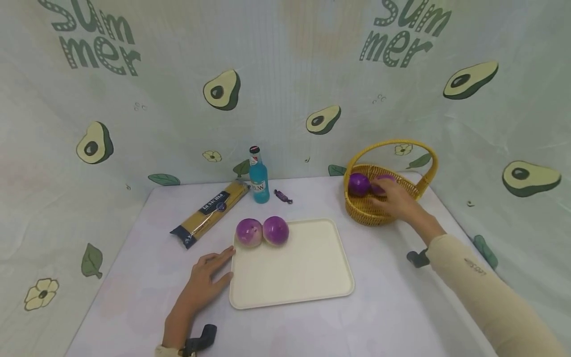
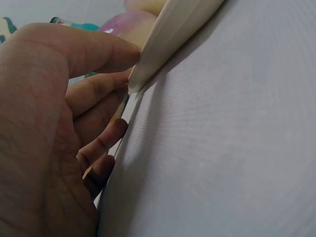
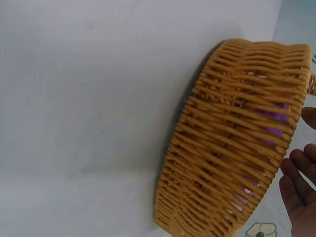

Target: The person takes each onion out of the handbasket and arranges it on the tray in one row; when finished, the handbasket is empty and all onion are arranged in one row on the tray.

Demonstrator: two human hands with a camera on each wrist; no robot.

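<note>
In the head view my left hand [image 1: 204,280] lies at the left side of a cream tray [image 1: 294,275]. Its thumb and a fingertip touch the rim [image 2: 163,44], fingers loosely extended. Two round, glossy purple-and-cream pieces of produce, turnip-like, sit at the tray's back left corner: a paler one [image 1: 249,232] and a deeper one [image 1: 276,230]. My right hand [image 1: 394,198] reaches over a wicker basket [image 1: 367,215], thumb and fingers apart. Inside the basket lie a purple round piece [image 1: 359,184] and another [image 1: 384,179] partly hidden behind the fingers. The basket wall hides them mostly in the right wrist view.
Behind the tray stand a blue bottle [image 1: 258,178] and a small purple wrapped candy [image 1: 283,197]. A pack of spaghetti [image 1: 209,213] lies slanted at the left. The basket's tall arched handle [image 1: 401,142] rises beside the right hand. A printed cloth hangs behind the table.
</note>
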